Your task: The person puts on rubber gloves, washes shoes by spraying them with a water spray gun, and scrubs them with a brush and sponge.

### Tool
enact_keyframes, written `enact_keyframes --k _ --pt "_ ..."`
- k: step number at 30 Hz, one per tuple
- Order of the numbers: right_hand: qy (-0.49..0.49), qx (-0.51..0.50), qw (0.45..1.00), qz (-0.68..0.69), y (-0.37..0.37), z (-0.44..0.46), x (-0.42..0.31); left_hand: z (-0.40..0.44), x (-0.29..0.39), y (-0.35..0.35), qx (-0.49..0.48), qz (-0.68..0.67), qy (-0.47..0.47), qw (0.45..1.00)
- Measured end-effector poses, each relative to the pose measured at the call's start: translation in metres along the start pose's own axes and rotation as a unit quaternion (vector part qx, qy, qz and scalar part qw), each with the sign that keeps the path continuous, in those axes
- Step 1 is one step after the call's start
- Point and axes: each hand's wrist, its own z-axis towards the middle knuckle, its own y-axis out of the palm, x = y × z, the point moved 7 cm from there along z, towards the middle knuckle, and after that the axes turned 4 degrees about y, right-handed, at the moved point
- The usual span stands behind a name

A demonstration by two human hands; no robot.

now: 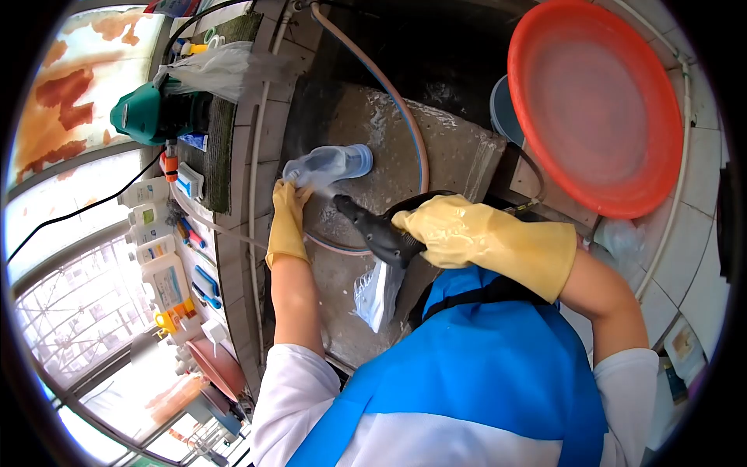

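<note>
My left hand, in a yellow rubber glove, has its fingers closed on the near-left end of a clear, bottle-like plastic container. The container lies tilted above the wet slab, with a pale blue band at its right end. In the same kind of glove, my right hand is wrapped round a black spray gun. Its nozzle points up and left at my left hand and the container, and pale mist hangs there. Just below the gun is a white, shoe-like thing with laces, partly hidden.
A large red basin stands at upper right, partly over a blue-grey vessel. A hose curves across the concrete slab. Along the left ledge are a green machine, several white bottles and brushes.
</note>
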Motion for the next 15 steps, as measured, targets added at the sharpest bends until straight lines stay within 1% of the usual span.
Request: enact_keyframes --k 1,2,3,4,6,7,9,10,11,12,14,15 --pt "0.011 -0.009 1.0 -0.027 0.002 0.003 0.005 -0.008 0.006 0.005 0.029 -0.129 -0.046 0.99" --pt "0.023 -0.021 0.998 -0.053 0.006 0.005 0.009 -0.004 0.002 0.004 0.029 -0.129 -0.046 0.99" --pt "-0.016 -0.001 1.0 -0.009 0.008 0.002 0.007 0.0 -0.002 0.004 0.021 -0.134 -0.04 0.99" --pt "-0.014 0.036 0.999 -0.022 0.005 0.001 0.001 0.0 -0.003 0.004 0.014 -0.139 -0.035 0.99" --pt "0.038 0.033 0.999 0.018 -0.008 -0.004 0.009 0.003 -0.006 0.002 0.032 -0.136 -0.034 0.99" --pt "0.031 0.031 0.999 0.009 -0.015 -0.001 0.009 0.009 -0.009 -0.008 0.069 -0.031 -0.043 0.996" --pt "0.074 0.014 0.997 0.025 -0.015 -0.007 0.022 0.018 -0.015 -0.015 0.101 0.077 -0.055 0.99" --pt "0.072 0.014 0.997 0.02 -0.017 -0.011 0.023 0.027 -0.012 -0.018 0.099 0.196 0.033 0.975" --pt "0.066 0.048 0.996 0.047 -0.02 -0.02 0.023 0.022 0.006 -0.009 0.093 0.313 0.119 0.938" --pt "0.059 0.083 0.992 0.068 -0.027 -0.026 0.023 0.023 0.012 -0.003 0.054 0.364 0.137 0.92" --pt "0.063 0.094 0.99 0.081 -0.033 -0.037 0.02 0.005 0.054 0.024 -0.017 0.456 0.185 0.871" --pt "0.049 0.115 0.988 0.093 -0.032 -0.039 0.022 0.029 0.036 0.02 -0.033 0.433 0.171 0.884"
